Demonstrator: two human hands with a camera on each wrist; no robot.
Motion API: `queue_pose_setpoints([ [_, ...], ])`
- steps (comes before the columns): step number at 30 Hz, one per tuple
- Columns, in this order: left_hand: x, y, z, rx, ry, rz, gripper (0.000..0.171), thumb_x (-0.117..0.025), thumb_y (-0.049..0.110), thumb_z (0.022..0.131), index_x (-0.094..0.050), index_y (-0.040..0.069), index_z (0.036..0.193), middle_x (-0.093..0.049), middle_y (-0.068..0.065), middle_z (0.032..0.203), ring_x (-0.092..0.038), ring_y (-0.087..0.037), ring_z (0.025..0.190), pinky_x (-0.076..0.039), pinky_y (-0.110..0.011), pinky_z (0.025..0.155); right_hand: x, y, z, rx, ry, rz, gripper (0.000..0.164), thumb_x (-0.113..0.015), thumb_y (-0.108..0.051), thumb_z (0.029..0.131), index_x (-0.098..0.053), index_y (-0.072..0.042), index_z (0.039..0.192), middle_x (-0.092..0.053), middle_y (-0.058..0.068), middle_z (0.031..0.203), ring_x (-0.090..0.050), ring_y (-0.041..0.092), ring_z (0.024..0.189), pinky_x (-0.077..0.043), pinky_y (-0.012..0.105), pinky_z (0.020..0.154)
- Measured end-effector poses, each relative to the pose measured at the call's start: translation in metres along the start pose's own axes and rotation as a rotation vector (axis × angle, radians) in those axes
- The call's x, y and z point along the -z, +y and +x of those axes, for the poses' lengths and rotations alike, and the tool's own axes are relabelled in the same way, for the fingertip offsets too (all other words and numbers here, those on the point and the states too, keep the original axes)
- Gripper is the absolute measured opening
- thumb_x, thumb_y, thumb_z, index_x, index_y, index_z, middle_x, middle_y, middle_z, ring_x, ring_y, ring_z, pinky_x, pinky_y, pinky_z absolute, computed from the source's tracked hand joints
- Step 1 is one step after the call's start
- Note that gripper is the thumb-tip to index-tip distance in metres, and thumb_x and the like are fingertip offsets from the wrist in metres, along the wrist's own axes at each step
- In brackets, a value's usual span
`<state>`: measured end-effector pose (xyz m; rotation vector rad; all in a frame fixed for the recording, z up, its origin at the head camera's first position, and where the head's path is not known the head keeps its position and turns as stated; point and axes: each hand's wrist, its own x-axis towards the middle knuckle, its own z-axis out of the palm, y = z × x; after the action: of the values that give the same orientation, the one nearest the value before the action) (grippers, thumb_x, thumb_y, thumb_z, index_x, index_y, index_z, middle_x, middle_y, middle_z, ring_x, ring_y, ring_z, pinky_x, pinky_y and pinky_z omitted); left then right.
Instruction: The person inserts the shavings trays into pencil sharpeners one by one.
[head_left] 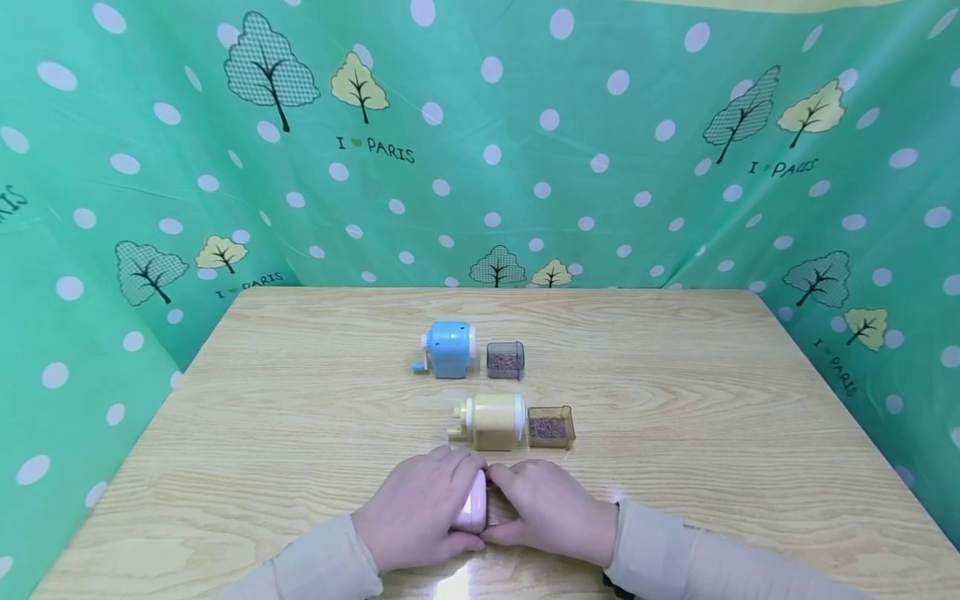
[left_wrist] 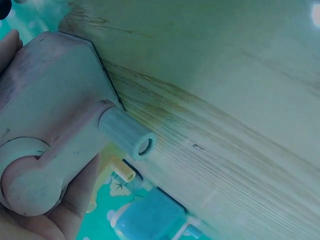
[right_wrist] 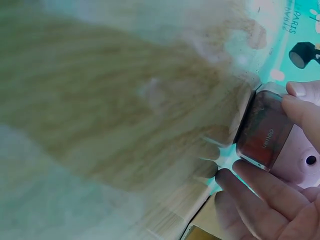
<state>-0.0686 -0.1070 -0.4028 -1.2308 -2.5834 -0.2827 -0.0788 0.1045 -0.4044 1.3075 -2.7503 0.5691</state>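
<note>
Near the front of the table, my left hand [head_left: 420,510] grips a pink crank pencil sharpener [left_wrist: 65,100] from its left side. Its crank handle [left_wrist: 127,131] sticks out in the left wrist view. From the right, my right hand [head_left: 555,510] pinches the dark see-through shavings drawer [right_wrist: 265,131], thumb on one side and fingers on the other. In the right wrist view the drawer sits in the pink body. Seen from the head, most of the sharpener is hidden behind the left hand.
Just beyond the hands stands a yellow sharpener [head_left: 493,423], its shavings drawer [head_left: 572,427] lying to its right. Farther back is a blue sharpener [head_left: 450,350] with a grey drawer [head_left: 506,348] beside it. Both drawers contain shavings. A green patterned cloth [head_left: 495,108] hangs around the table [head_left: 675,358].
</note>
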Motion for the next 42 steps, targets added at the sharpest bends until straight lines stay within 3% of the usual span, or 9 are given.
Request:
queue_pose_setpoints([
  [6, 0.003, 0.0, 0.001, 0.005, -0.031, 0.003, 0.075, -0.07, 0.063, 0.076, -0.06, 0.004, 0.121, -0.067, -0.003, 0.108, -0.061, -0.017, 0.093, -0.057, -0.033, 0.075, 0.002, 0.001, 0.0, 0.012, -0.004, -0.039, 0.052, -0.074, -0.05, 0.08, -0.068, -0.003, 0.1, -0.069, -0.001, 0.076, -0.06, 0.006, 0.066, -0.055, 0.027, 0.065],
  [16, 0.012, 0.002, 0.003, 0.017, -0.116, 0.04, 0.078, -0.05, 0.07, 0.086, -0.061, 0.005, 0.126, -0.067, -0.004, 0.108, -0.059, -0.017, 0.089, -0.053, -0.031, 0.063, 0.006, 0.002, -0.002, -0.005, -0.061, -0.044, 0.051, -0.068, -0.054, 0.083, -0.068, -0.007, 0.102, -0.073, -0.002, 0.083, -0.065, 0.008, 0.073, -0.056, 0.031, 0.072],
  [24, 0.019, 0.002, 0.01, 0.01, -0.166, 0.074, 0.083, -0.046, 0.073, 0.086, -0.06, 0.004, 0.131, -0.067, -0.006, 0.113, -0.061, -0.019, 0.094, -0.054, -0.032, 0.066, 0.014, 0.006, -0.003, 0.034, -0.032, -0.053, 0.055, -0.07, -0.048, 0.084, -0.07, -0.002, 0.115, -0.077, 0.006, 0.103, -0.071, 0.016, 0.091, -0.058, 0.032, 0.082],
  [31, 0.031, -0.001, 0.021, -0.032, -0.229, 0.141, 0.088, -0.041, 0.076, 0.086, -0.06, 0.004, 0.133, -0.068, -0.005, 0.113, -0.063, -0.018, 0.095, -0.056, -0.033, 0.069, 0.027, 0.009, -0.003, 0.024, -0.045, -0.055, 0.054, -0.073, -0.04, 0.084, -0.069, 0.0, 0.121, -0.076, 0.007, 0.108, -0.071, 0.019, 0.094, -0.059, 0.034, 0.083],
  [36, 0.036, -0.003, 0.028, -0.061, -0.229, 0.168, 0.09, -0.039, 0.077, 0.085, -0.06, 0.005, 0.134, -0.069, -0.004, 0.112, -0.064, -0.018, 0.093, -0.056, -0.032, 0.066, 0.035, 0.011, -0.002, 0.017, -0.052, -0.051, 0.052, -0.071, -0.04, 0.086, -0.07, -0.001, 0.12, -0.075, 0.008, 0.11, -0.07, 0.019, 0.096, -0.058, 0.034, 0.085],
  [42, 0.042, -0.004, 0.033, -0.074, -0.206, 0.14, 0.09, -0.035, 0.077, 0.087, -0.059, 0.006, 0.136, -0.069, -0.004, 0.116, -0.064, -0.02, 0.097, -0.056, -0.035, 0.068, 0.042, 0.015, -0.001, 0.043, 0.011, -0.038, 0.042, -0.072, -0.036, 0.086, -0.072, -0.004, 0.113, -0.076, 0.004, 0.104, -0.069, 0.016, 0.093, -0.058, 0.032, 0.084],
])
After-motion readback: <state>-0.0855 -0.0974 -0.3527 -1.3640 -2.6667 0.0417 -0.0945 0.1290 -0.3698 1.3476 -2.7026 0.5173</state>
